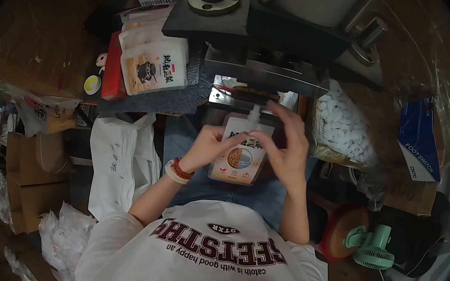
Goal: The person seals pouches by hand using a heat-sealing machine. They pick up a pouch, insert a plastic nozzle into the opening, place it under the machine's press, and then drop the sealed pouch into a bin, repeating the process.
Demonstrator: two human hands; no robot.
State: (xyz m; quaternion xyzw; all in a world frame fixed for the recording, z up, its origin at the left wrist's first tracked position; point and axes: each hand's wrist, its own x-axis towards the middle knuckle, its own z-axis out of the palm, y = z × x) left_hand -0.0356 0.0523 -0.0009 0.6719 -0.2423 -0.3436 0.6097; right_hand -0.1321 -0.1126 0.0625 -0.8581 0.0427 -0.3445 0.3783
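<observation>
A white-and-orange spout pouch (238, 159) with printed characters and a round window picture is held upright in front of my lap. Its translucent spout (254, 114) points away from me, just below a metal machine part. My left hand (207, 145), with a beaded bracelet and a pale band at the wrist, grips the pouch's left upper side, thumb across the front. On the other side, my right hand (288, 151) has its thumb pressed on the upper front. Its index finger reaches up beside the spout; the other fingers are partly hidden.
The sealing machine (288, 33) stands ahead. Stacked pouches (155, 70) lie left of it beside a red box (115, 68). A bag of small white pieces (344, 127), a blue box (418, 142) and a green fan (375, 249) are right; a white sack (120, 167) is left.
</observation>
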